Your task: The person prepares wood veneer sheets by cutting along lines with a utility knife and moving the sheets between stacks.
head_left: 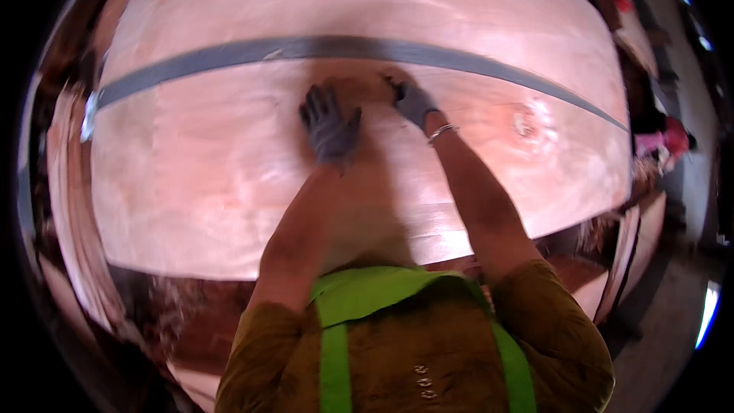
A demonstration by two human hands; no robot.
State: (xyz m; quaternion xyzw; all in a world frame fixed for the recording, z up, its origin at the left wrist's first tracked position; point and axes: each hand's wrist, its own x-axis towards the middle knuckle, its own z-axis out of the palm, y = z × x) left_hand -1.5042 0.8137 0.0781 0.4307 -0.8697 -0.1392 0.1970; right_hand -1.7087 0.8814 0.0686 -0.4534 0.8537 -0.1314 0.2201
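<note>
I see a big thin sheet of wood [229, 176] lying flat in front of me, with a grey strip [344, 48] running across it. My left hand [329, 128], in a grey glove, lies flat on the sheet, fingers spread apart. My right hand [414, 101], gloved too, presses down near the strip, fingers bent, gripping nothing. More wood sheets [619, 260] are stacked lower down on my right.

head camera, looking steeply down, close over wood sheet [229, 183]
</note>
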